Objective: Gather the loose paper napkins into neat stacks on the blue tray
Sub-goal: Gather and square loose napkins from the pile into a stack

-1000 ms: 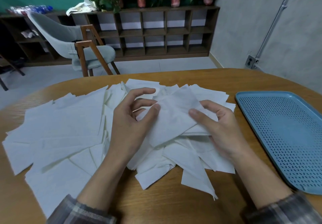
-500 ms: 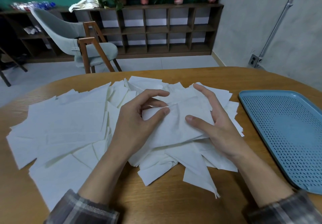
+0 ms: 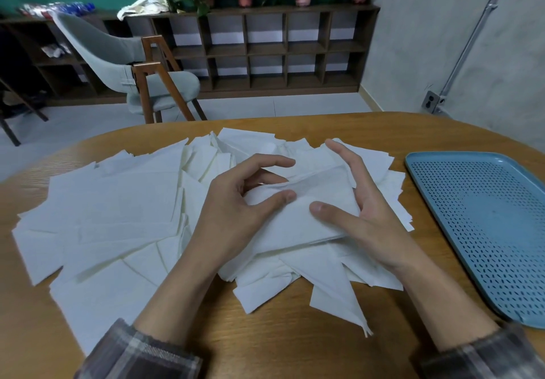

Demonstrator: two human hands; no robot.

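Note:
Many loose white paper napkins [image 3: 118, 216] lie spread over the wooden table. In the middle, a small bundle of napkins [image 3: 309, 210] sits between both hands. My left hand [image 3: 236, 210] grips its left end, thumb on top and fingers curled behind. My right hand [image 3: 356, 210] cups its right end, thumb lying on top and fingers along the far side. The blue perforated tray [image 3: 486, 231] lies to the right with nothing on it.
The round wooden table [image 3: 280, 349] has a bare strip along its near edge. Beyond it stand a grey chair with wooden legs [image 3: 141, 74] and a low dark shelf unit [image 3: 265, 48] with potted plants on top.
My right hand's fingers stretched out from under the bundle and closed in along its far right side. The bundle's edges have drawn closer together. The left hand stays on the left end.

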